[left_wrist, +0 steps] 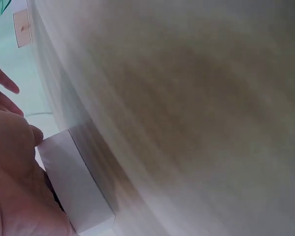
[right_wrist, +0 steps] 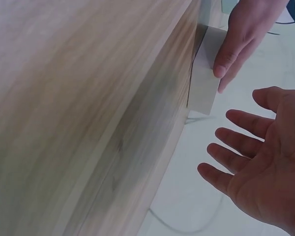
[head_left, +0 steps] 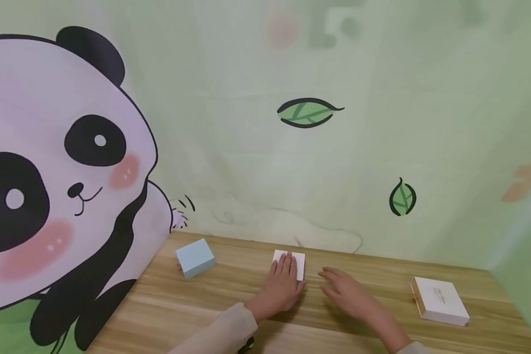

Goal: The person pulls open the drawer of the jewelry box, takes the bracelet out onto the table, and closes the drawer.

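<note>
"At lower centre of the head view, what is noted?"

"White box (head_left: 300,264), lying on the wooden table (head_left: 234,282). Left hand (head_left: 282,286) rests on its top, fingers straight."

"And the right hand (head_left: 348,295)?"

"Unclosed, fingers extended, just right of the box and apart from it."

"Other items?"

"Light-blue box (head_left: 195,255), lower left; printed white carton (head_left: 440,297), lower right."

The counter (head_left: 159,314) is showing smooth, streaked wood; the middle box (head_left: 300,266) is looking like matt card, the backdrop (head_left: 230,147) like creased cloth.
</note>
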Tool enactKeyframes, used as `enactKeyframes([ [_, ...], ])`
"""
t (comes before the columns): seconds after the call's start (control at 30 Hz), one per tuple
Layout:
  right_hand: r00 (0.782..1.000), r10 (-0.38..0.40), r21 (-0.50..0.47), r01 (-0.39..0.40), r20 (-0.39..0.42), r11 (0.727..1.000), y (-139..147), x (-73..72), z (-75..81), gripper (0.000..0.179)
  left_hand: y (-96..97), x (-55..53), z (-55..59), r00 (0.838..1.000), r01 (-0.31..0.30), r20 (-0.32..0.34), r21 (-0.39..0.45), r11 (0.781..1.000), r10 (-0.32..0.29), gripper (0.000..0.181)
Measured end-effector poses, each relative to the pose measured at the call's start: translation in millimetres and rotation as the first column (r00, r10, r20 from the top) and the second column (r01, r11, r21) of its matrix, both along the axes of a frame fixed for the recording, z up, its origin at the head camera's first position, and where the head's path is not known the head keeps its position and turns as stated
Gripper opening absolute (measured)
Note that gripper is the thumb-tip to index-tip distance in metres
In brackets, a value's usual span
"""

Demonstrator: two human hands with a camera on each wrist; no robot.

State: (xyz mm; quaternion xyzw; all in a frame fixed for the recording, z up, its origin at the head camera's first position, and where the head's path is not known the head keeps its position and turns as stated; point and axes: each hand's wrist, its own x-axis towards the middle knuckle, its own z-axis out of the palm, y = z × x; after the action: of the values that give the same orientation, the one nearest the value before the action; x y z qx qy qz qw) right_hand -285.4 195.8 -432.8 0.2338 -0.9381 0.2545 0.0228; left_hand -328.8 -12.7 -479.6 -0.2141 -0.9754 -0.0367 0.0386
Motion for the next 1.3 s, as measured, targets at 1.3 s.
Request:
enactKeyframes([
  [1.3,1.0,0.014,0.043,-0.013,-0.022,0.999,2,-3.1,0.2,0.038,-32.6,-13.1,27.3,0.859,0.504,-0.021,-0.143,0.852,-0.512,0.051],
])
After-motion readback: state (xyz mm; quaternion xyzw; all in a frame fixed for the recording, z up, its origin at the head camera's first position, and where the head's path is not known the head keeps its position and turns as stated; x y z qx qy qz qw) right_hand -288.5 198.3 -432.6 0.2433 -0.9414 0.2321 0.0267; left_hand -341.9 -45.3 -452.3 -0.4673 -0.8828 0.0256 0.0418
